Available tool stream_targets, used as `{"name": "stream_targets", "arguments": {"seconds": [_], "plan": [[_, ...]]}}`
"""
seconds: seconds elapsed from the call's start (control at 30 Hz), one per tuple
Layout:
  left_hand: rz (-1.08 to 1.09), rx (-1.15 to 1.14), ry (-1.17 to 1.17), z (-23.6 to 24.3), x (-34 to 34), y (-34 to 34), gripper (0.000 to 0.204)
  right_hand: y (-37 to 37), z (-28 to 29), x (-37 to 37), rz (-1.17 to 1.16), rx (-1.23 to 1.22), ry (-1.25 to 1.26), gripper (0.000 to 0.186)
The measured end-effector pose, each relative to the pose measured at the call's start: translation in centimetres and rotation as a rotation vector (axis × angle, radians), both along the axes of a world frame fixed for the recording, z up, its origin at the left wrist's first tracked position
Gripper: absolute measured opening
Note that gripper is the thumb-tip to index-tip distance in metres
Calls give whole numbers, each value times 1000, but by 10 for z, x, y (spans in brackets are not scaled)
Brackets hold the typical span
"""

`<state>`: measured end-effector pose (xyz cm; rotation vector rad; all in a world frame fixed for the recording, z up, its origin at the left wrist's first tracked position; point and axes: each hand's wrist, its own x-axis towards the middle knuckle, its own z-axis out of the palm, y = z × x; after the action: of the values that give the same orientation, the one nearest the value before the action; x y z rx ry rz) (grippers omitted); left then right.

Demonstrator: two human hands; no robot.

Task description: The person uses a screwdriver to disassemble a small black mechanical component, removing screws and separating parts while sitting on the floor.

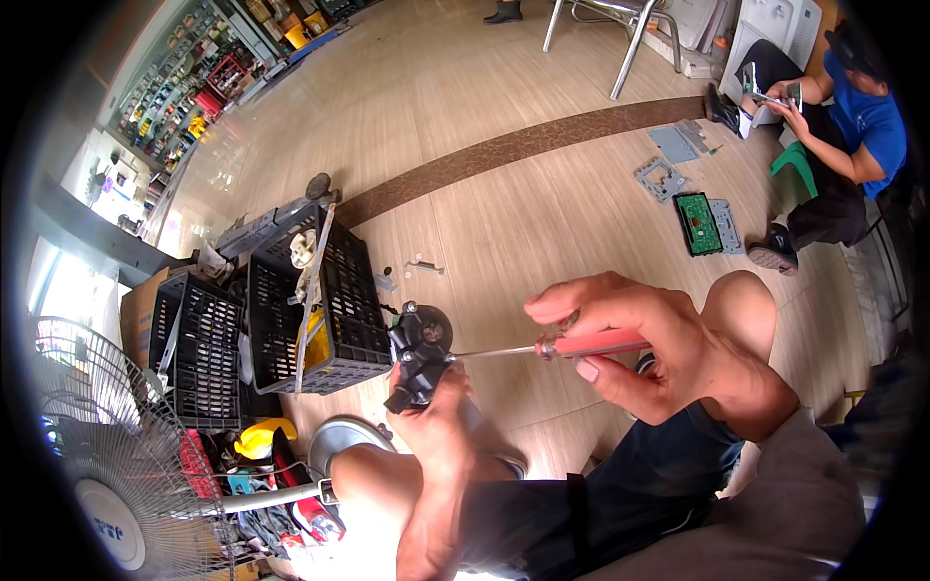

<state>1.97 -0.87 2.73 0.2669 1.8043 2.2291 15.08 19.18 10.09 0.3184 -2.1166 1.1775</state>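
My left hand is wrapped round a black mechanical part with a round drum-like side and small metal screws, held up above my lap. From the right, my right hand grips a screwdriver by its red handle, the fingers curled about it and the index finger bent above. Its thin metal shaft points left, and the tip meets the right side of the black part near a screw. The exact seat of the tip is too small to make out.
Black plastic crates stand at the left, behind a wire fan. A yellow object lies among tools below them. Toward the right, a green circuit board and metal plates lie by a seated person holding a part.
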Motion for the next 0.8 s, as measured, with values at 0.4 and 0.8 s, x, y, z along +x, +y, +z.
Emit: {"name": "stream_targets", "arguments": {"seconds": [0.4, 0.8], "plan": [[6, -7, 2, 1, 1, 0, 30, -1, 1, 4, -47, -29, -103, 38], [20, -17, 4, 1, 1, 0, 27, 4, 1, 6, -65, 81, -131, 44]]}}
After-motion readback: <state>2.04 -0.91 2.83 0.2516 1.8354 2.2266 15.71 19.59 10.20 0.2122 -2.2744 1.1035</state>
